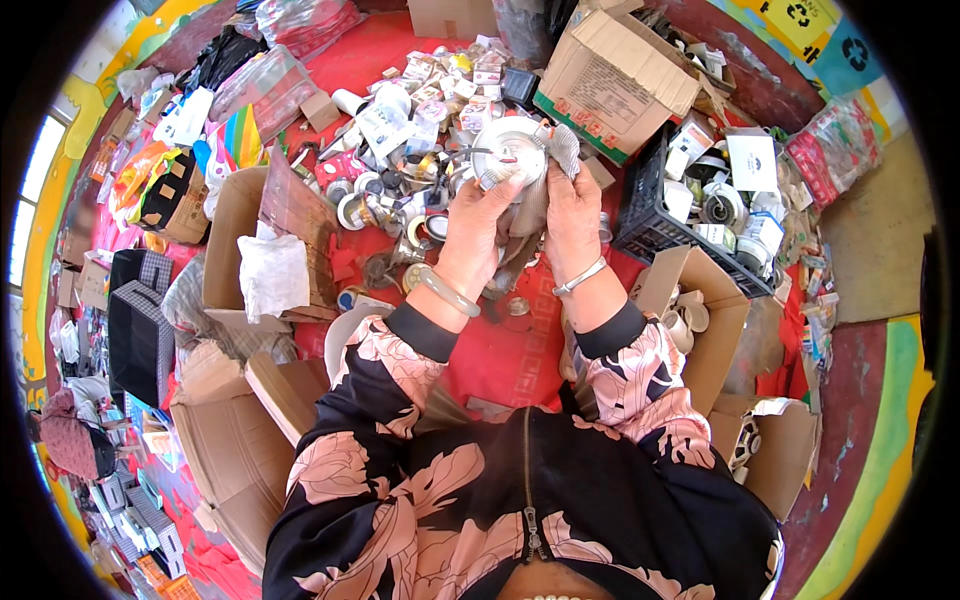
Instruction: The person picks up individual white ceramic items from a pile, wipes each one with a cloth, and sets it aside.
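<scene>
Clamped on the round white fitting (505, 142) above the pile (385, 125), my left hand (478, 226) let its face show. My right hand (575, 221) pinched grey cloth (566, 148) beside it, perhaps for bracing.

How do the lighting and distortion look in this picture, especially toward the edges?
Head view: the curved yellow-and-green painted wall band bows along the right rim, with black corners around the circle; head view: the bright white-paned window at far left looks washed out; head view: the round white fixture appears pale and bright.
</scene>
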